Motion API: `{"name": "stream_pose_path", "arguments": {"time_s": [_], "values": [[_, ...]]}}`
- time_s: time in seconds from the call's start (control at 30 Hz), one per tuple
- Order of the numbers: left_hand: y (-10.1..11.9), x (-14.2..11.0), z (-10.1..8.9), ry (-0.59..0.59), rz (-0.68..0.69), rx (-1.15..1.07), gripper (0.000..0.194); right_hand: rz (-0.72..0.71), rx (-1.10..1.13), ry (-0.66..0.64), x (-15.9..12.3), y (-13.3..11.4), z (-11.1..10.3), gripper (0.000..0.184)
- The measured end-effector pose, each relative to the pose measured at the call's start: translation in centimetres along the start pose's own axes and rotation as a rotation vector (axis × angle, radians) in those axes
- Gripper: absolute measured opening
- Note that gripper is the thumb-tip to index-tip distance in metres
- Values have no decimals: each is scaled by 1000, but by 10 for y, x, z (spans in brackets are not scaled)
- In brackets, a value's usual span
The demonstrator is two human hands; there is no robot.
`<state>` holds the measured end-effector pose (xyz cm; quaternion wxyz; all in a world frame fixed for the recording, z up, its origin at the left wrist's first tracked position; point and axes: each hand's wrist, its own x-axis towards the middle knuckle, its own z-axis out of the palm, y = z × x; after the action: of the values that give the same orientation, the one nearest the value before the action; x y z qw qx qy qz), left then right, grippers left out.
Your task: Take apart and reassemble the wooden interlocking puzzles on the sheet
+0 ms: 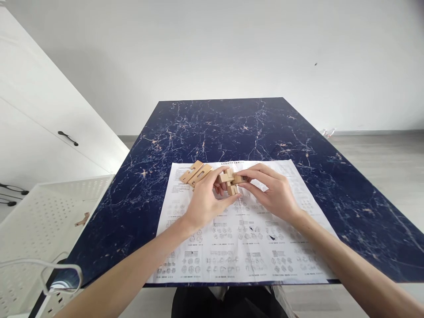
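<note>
My left hand (207, 198) is closed around a partly joined wooden burr puzzle (227, 177), its thumb along the near side. The light wooden bars cross one another. From the right, my right hand (273, 190) pinches a wooden puzzle piece (239, 179) between thumb and fingers, where it meets the crossed bars; a dark mark shows on it. I cannot tell how deep it sits. Beside my left hand lie loose notched wooden pieces, one marked 1 (190, 171) and one marked 2 (198, 177). Under both hands spreads a printed instruction sheet (232, 240) with rows of small diagrams.
The sheet lies on a dark blue marbled table (218, 128), near its front edge. At the left stands a white perforated cart (20, 234), with a wooden piece (82, 219) in it and a white cable (36, 263) across it. A white cabinet (43, 110) is beyond.
</note>
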<state>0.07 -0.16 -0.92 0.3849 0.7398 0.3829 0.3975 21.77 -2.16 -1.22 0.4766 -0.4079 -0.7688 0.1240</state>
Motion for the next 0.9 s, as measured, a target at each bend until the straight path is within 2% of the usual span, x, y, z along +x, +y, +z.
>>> {"name": "stream_pose_path", "arguments": {"time_s": [0.23,0.5,0.73,0.83,0.9], "values": [[5,-1,-3,-64,-44,13,57,-7,-10,-6,0,-2,-1,21],[3,0,-3,-135,-47,-36,60,-55,0,-54,-3,-2,-3,23],[4,1,-3,-65,6,72,64,5,43,-32,-2,-8,0,22],[6,1,-2,-26,34,50,61,37,73,-25,0,-11,-1,23],[7,2,-2,-41,11,-2,58,70,100,-29,1,-11,-3,21]]}}
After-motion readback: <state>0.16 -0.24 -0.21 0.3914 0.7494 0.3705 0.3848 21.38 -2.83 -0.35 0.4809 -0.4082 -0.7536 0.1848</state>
